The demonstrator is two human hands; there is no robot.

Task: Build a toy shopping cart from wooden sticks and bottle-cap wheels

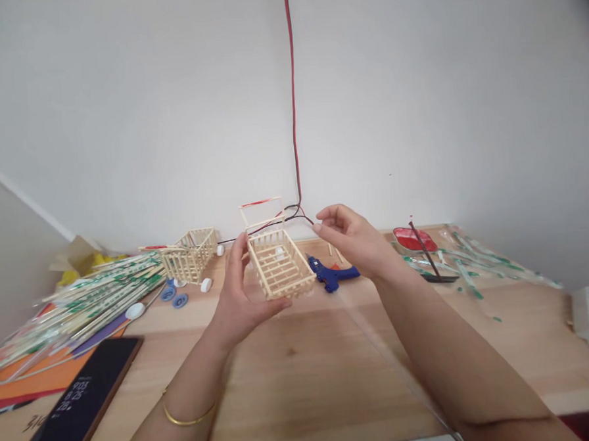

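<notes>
In my left hand [239,289] is a small miniature cart [280,264] built from thin wooden sticks, raised over the table and tilted. My thumb presses its near edge while the fingers wrap its left side. Its slatted basket has a stick handle [262,212] at the far end, with a red-coloured crossbar. My right hand [349,237] hovers to the right of the cart, fingers loosely bent, thumb and index a little apart, nothing visible between them. Beneath that hand a blue glue gun [331,276] lies on the table.
A second stick cart [190,255] stands at the left, near blue rings [179,301] and a white wheel-like piece [206,285]. Bundled sticks [96,300] and a phone [77,403] lie further left. A red-filled dish [414,239] and plastic wrappers [494,262] are at right. Wires [293,115] run down the wall.
</notes>
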